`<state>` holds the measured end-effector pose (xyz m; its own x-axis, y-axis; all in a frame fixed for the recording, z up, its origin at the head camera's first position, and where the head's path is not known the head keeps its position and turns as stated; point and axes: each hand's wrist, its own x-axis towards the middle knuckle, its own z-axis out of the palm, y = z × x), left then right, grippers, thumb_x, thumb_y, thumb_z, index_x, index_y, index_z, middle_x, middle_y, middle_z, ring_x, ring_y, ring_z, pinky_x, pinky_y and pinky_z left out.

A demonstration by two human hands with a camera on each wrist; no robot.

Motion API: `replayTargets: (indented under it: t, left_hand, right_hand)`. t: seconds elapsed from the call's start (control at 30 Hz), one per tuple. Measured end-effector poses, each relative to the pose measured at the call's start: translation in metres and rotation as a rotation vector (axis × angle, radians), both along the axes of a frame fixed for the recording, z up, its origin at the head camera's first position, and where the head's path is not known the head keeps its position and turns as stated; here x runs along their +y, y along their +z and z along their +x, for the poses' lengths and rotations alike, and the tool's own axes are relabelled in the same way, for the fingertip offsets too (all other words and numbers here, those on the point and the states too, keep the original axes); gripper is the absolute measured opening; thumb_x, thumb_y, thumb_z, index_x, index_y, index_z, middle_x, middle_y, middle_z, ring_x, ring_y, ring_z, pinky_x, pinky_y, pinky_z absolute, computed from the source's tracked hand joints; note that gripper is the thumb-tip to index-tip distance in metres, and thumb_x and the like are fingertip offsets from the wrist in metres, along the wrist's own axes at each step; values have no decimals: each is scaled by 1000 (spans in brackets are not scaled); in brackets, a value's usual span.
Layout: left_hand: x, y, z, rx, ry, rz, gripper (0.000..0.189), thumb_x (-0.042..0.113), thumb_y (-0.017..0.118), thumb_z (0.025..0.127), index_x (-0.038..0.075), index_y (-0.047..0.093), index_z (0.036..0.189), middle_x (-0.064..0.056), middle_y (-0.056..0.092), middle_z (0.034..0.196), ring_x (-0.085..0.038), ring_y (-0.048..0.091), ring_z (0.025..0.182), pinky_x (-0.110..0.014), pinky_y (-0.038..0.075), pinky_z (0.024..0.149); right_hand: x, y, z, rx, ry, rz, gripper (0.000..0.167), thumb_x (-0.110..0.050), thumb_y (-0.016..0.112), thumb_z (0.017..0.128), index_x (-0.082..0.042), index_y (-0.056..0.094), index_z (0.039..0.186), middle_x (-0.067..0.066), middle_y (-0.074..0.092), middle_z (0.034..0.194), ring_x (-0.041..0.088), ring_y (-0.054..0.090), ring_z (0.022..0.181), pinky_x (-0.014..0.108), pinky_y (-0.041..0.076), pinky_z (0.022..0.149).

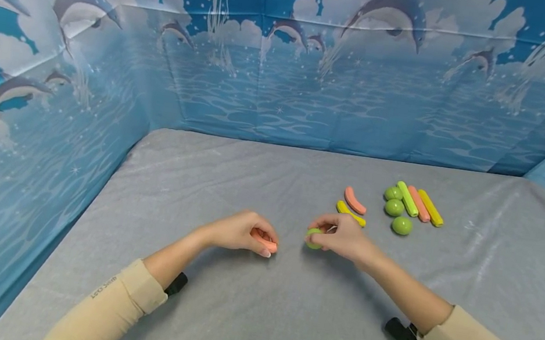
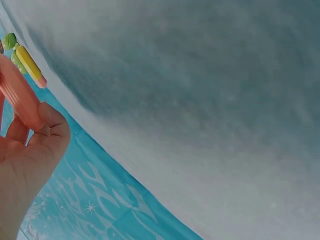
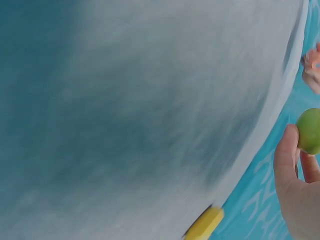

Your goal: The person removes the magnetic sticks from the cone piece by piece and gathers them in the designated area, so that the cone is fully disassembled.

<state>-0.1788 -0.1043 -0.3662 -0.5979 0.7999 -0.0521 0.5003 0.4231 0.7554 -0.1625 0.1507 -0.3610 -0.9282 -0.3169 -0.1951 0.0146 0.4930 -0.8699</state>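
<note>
My left hand [image 1: 242, 231] pinches a salmon-pink stick [image 1: 265, 242] between thumb and fingers, a little above the grey cloth. In the left wrist view the pink stick [image 2: 20, 95] looks smooth and rounded, with fine grooves along its side. To its right, my right hand [image 1: 347, 239] holds a small green lime-like ball [image 1: 314, 238] by the fingertips. The right wrist view shows the green ball [image 3: 311, 131] against the thumb. Just beyond the right hand lie a curved yellow stick [image 1: 350, 213] and a curved pink stick [image 1: 355, 200].
Farther right lie several green balls [image 1: 402, 225] beside a light green stick [image 1: 408, 199], a straight pink stick [image 1: 418, 203] and a straight yellow stick [image 1: 431, 208]. Grey cloth [image 1: 250, 319] covers the table; blue dolphin-print curtains [image 1: 284, 89] stand behind and at the left.
</note>
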Motion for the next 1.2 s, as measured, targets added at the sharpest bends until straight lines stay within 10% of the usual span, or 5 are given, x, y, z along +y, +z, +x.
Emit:
replayTargets:
  t: [0.9,1.2]
  left_hand:
    - [42,4,-13,146,-58,-158,21,18,69,85,10,70,105,2,64,100,-9,53,88,-22,41,79]
    - [74,6,-18,300,-101,-210,22,21,68,86,11,71,105,2,65,98,-9,54,85,-21,40,77]
  right_hand:
    - [122,5,1,150,-79,255,48,-29,72,82,5,61,115,13,60,102,22,56,87,27,49,65]
    - [148,0,2,125,-101,330,54,-31,72,82,7,58,118,22,54,111,30,54,93,29,49,64]
